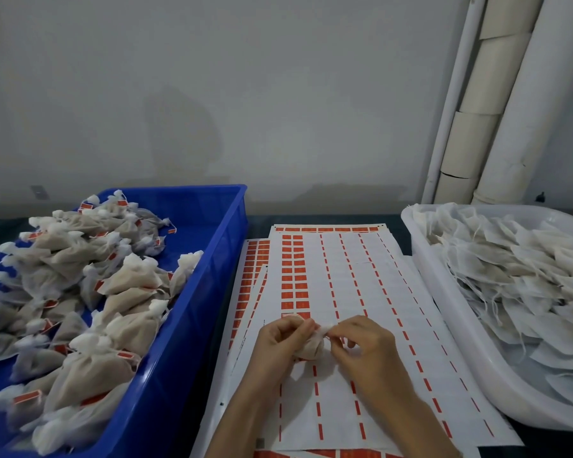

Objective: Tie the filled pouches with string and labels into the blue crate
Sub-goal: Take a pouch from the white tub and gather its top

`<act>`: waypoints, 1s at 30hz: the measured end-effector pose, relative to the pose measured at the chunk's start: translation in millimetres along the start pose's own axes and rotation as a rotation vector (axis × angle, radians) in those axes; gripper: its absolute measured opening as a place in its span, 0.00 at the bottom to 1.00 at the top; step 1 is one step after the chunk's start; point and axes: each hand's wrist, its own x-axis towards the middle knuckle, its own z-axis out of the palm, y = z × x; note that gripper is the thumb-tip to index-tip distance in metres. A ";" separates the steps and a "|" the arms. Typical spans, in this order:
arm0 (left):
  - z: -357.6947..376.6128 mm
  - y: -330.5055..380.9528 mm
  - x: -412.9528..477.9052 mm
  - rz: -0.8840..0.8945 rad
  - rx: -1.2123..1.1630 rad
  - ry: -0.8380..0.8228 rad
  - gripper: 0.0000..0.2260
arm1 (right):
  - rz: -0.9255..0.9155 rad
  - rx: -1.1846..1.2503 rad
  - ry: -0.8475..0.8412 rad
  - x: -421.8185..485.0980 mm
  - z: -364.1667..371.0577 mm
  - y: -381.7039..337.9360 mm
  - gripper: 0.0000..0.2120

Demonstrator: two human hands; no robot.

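Pouch (309,349) is dead centre, caught between both hands over the label sheets (344,285); can't tell if it's resting on them or held just above. The left hand (278,342) is curled round its left side and the right hand (366,353) pinches the gathered white neck from the other side. Any string is too fine to make out here. The blue crate (212,259) sits just left of the sheets, piled with tied pouches (90,292) that have little red labels on them. On the right, a white tub (444,292) holds a heap of flat pouches (526,276) with loose strings. Some pale rolls (477,110) lean on the wall behind the tub
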 end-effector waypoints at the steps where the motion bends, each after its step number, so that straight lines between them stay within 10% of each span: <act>1: 0.4 -0.1 -0.2 0.009 0.016 0.008 0.14 | -0.001 -0.006 -0.002 -0.1 0.5 0.6 0.10; 17: 6.2 1.3 0.1 0.040 0.062 0.022 0.05 | -0.237 0.170 0.242 2.6 1.1 -8.8 0.09; 24: 1.2 5.7 -1.8 0.003 -0.066 -0.060 0.10 | -0.169 0.141 0.045 1.8 7.8 -4.3 0.06; 30: 6.6 -3.9 -7.0 0.166 0.294 -0.054 0.09 | -0.056 0.208 -0.157 0.3 10.9 -4.0 0.04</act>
